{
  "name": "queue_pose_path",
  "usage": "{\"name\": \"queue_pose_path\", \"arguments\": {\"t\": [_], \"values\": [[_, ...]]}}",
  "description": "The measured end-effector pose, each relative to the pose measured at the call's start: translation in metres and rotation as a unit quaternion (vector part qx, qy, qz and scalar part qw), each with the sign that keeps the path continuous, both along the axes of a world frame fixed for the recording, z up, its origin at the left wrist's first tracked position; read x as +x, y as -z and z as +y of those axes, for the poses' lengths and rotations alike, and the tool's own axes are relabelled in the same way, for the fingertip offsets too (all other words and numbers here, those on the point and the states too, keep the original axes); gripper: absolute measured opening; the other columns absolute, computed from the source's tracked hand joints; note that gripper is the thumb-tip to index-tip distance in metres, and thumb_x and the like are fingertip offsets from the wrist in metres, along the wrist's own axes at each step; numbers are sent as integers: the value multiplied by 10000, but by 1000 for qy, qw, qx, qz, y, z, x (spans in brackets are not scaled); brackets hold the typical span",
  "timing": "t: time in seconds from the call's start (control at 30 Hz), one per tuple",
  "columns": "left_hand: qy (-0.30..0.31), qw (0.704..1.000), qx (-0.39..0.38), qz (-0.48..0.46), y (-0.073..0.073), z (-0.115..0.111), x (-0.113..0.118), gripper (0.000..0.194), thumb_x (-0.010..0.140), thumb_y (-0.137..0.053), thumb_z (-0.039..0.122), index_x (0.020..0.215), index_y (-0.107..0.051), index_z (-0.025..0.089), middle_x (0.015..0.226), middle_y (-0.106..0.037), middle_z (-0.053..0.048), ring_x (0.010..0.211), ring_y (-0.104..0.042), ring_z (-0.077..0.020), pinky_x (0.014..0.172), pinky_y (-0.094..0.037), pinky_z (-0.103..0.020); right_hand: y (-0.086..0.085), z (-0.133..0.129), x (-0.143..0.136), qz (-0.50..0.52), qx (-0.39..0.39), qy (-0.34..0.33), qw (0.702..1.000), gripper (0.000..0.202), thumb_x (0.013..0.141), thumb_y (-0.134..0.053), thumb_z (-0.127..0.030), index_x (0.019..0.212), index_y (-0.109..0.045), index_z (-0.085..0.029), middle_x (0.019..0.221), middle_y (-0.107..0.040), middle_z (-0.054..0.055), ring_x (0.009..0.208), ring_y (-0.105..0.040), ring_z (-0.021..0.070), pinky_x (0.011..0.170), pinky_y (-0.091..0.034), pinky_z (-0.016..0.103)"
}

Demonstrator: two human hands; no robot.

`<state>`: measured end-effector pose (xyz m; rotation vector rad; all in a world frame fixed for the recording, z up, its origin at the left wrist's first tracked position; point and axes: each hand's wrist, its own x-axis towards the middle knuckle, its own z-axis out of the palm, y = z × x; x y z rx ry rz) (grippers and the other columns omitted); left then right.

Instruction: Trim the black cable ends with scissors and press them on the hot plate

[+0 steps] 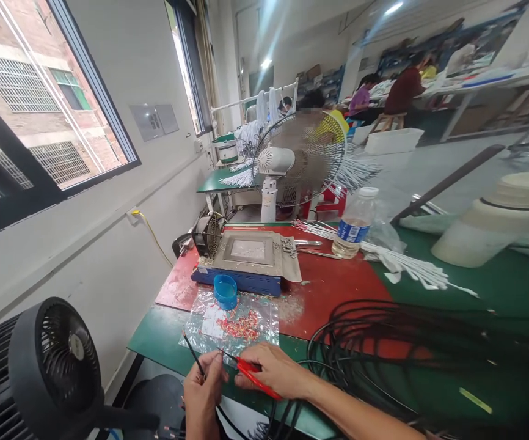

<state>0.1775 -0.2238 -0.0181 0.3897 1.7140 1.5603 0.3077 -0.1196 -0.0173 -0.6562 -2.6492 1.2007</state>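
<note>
The bench (164, 333) is crowded on nearly every side. At its right, a loose heap of black cables (351, 324) sprawls over the green top and the edge of a red mat (322, 284), close beside the right forearm and taking up most of the room there. A yellow strip (475, 400) lies near it. Straight ahead, a clear plastic bag (195, 327) lies flat, strewn with small red and yellow bits (244, 325), with a blue cup (225, 293) at its far edge. Behind the cup sits a blue box (246, 282) with a stained metal top, and a small black fan (208, 235) beside it. A bottle (352, 229), a bundle of white wires (411, 266) and a pale jug (479, 226) fill the far right. A larger black fan (54, 360) stands at the lower left, near the wall; a white fan (276, 160) beyond the bench partly hides other people at work.

The left hand (204, 382) pinches a black cable (192, 351), its end pointing up above the near edge of the bench. The right hand (271, 370) is wrapped around red-handled pliers (258, 379), their tips close to the left fingers.

The bottle wears a blue label with white lettering, too small to read; the badge on the larger black fan's hub is equally illegible.
</note>
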Motion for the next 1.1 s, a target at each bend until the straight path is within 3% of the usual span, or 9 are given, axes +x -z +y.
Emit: {"name": "queue_pose_path", "arguments": {"t": [0.3, 0.63, 0.77, 0.87, 0.97, 1.1], "values": [[56, 996, -34, 63, -15, 10, -2, 381, 577, -646, 493, 723, -627, 141, 442, -490, 55, 386, -233, -30, 413, -138, -220, -7, 4, 2, -2, -3, 21, 1000, 495, 758, -472, -571, 504, -407, -151, 493, -261, -53, 487, -241, 64, 461, -146, 213], [80, 993, -39, 77, -8, 16, -6, 369, 594, -625, 502, 679, -605, 144, 437, -475, 56, 377, -231, -27, 411, -132, -222, -4, 7, 3, 6, -45, 58, 997, 448, 726, -565, -425, 469, -329, -143, 476, -203, -55, 468, -216, 49, 443, -131, 208], [98, 994, -21, 45, 4, 17, -7, 407, 572, -645, 507, 722, -602, 131, 472, -472, 53, 381, -239, -23, 412, -116, -225, 0, 8, 2, 49, -145, 65, 986, 427, 719, -564, -427, 463, -365, -148, 435, -255, -61, 432, -237, 43, 409, -139, 194], [107, 994, 8, -14, 8, 14, -1, 443, 548, -677, 482, 788, -613, 115, 444, -379, 88, 384, -206, -12, 421, -107, -219, 4, 9, 0, 111, -299, 93, 943, 416, 750, -498, -513, 544, -458, -154, 420, -349, -65, 375, -289, 44, 372, -199, 175], [104, 992, 23, -61, 5, 10, 10, 461, 544, -699, 445, 846, -629, 105, 418, -301, 108, 392, -191, -8, 427, -105, -206, 5, 9, -1, 150, -407, 106, 895, 430, 731, -512, -551, 609, -525, -139, 421, -420, -61, 340, -333, 42, 350, -248, 163], [80, 993, 22, -87, -2, 6, 21, 383, 510, -736, 410, 755, -647, 129, 418, -367, 89, 401, -207, 3, 418, -134, -179, 6, 9, -2, 158, -462, 86, 868, 427, 686, -577, -543, 620, -555, -122, 422, -465, -50, 329, -377, 40, 327, -268, 149]]}}
